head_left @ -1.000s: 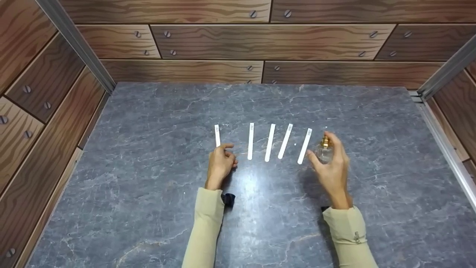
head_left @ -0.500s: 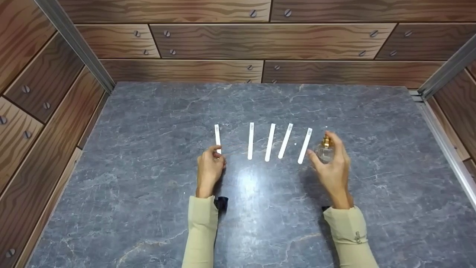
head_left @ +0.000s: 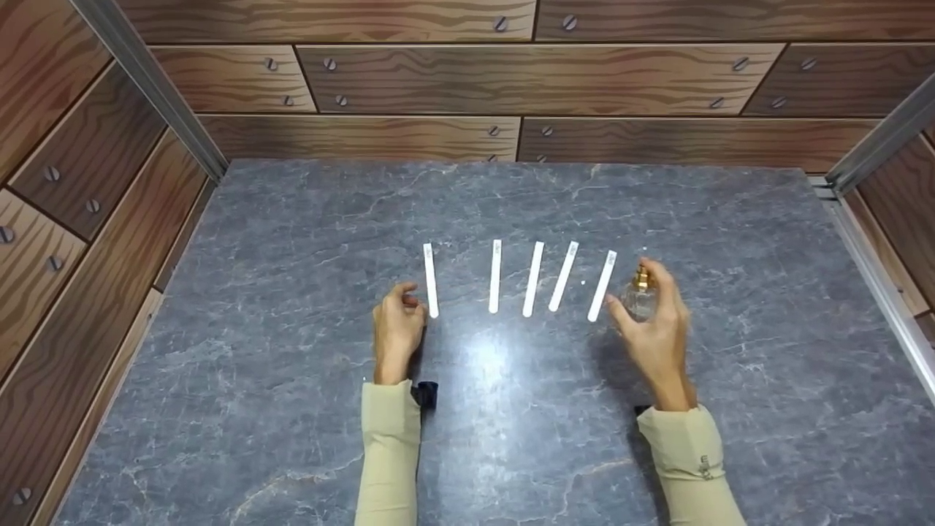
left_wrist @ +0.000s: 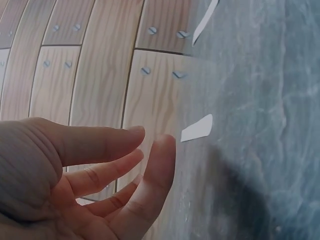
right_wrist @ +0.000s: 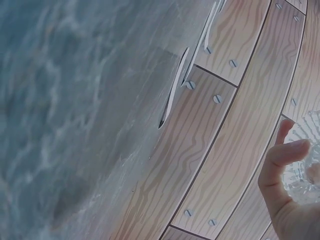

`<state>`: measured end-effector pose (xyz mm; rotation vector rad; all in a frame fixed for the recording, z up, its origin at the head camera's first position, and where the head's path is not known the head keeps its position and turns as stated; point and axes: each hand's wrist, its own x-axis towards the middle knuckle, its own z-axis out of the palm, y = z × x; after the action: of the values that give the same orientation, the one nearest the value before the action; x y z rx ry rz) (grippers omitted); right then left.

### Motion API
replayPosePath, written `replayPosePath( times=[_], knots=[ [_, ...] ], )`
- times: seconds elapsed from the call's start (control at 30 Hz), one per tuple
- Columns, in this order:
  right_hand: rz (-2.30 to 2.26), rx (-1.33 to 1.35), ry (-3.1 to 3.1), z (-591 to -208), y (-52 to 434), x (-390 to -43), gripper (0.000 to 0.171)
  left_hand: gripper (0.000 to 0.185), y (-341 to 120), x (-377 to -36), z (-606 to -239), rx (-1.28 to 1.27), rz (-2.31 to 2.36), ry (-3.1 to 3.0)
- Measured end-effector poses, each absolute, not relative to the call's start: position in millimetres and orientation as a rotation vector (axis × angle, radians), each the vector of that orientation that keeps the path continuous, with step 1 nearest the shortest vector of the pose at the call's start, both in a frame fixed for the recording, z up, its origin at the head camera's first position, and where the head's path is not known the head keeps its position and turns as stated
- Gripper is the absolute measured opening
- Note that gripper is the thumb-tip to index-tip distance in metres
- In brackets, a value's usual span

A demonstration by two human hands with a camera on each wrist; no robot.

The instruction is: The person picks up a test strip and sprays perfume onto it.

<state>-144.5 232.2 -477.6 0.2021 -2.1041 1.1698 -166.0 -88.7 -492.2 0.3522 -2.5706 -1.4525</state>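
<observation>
In the head view my right hand grips a clear glass perfume bottle with a gold spray neck, a finger at its top. The right wrist view shows the ribbed glass base of the bottle, tilted toward that camera. My left hand is beside the lower end of the leftmost white paper test strip, holding nothing. From the left wrist, its thumb and fingers appear loosely bent and apart, with that strip's rounded end just beyond them.
Several more white strips lie in a spaced row on the grey marbled table, the rightmost strip close to the bottle. Small white specks dot the surface. Wood-patterned panels and metal posts enclose the back and sides.
My left hand has moved left, off the leftmost strip, which now shows in full. The strips stay put, and the right hand keeps its hold on the perfume bottle almost unmoved.
</observation>
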Motion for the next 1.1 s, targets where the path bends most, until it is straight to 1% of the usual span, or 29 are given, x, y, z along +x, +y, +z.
replayPosePath(
  times=[0.3,0.53,0.7,0.8,0.97,1.1],
  knots=[
    [1.167,0.202,-2.091,-478.1,232.2,-146.2,0.064,0.033,-82.4,-172.5,-502.1,0.277,-1.382,-2.564],
    [1.160,0.210,-2.087,-476.5,233.4,-149.8,0.064,0.035,-78.1,-179.2,-500.0,0.264,-1.274,-2.576],
    [1.154,0.204,-2.087,-474.8,234.0,-148.1,0.064,0.035,-72.2,-177.1,-500.1,0.264,-1.201,-2.599],
    [1.149,0.200,-2.092,-474.9,234.0,-146.6,0.065,0.031,-69.2,-173.8,-502.5,0.259,-1.151,-2.603],
    [1.151,0.192,-2.089,-475.8,234.2,-144.7,0.065,0.016,-65.9,-172.7,-505.9,0.250,-1.055,-2.595],
    [1.151,0.182,-2.090,-475.7,235.9,-143.4,0.065,0.011,-63.5,-174.2,-507.5,0.247,-0.994,-2.570]
  ],
)
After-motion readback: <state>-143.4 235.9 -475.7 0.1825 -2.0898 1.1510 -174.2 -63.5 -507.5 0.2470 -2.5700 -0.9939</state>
